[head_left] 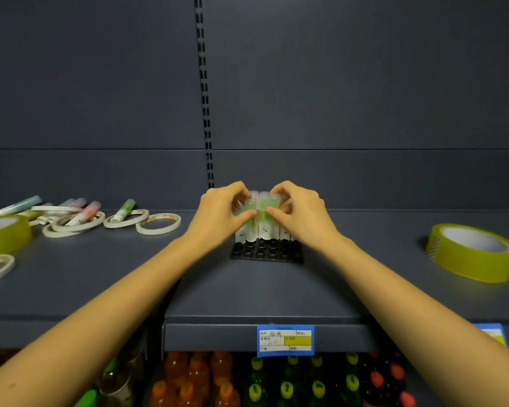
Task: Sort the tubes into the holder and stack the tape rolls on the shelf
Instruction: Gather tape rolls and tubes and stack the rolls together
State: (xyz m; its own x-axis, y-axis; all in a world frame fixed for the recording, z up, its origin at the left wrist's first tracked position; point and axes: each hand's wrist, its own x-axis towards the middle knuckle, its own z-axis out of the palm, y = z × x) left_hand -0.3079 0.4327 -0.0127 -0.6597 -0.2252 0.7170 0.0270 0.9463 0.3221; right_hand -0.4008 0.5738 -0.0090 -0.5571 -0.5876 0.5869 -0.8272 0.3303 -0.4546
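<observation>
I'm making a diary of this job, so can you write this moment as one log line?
left hand: holds tubes | right hand: holds tubes | holder: front holes empty | tape rolls: scattered

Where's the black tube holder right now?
In the head view, the black holder sits centred on the shelf, below the left hand and right hand, which grip its upright tubes.

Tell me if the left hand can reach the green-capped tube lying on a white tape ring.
Probably yes: only a flat tape ring lies between left hand and green-capped tube, though that hand pinches upright tubes.
</observation>
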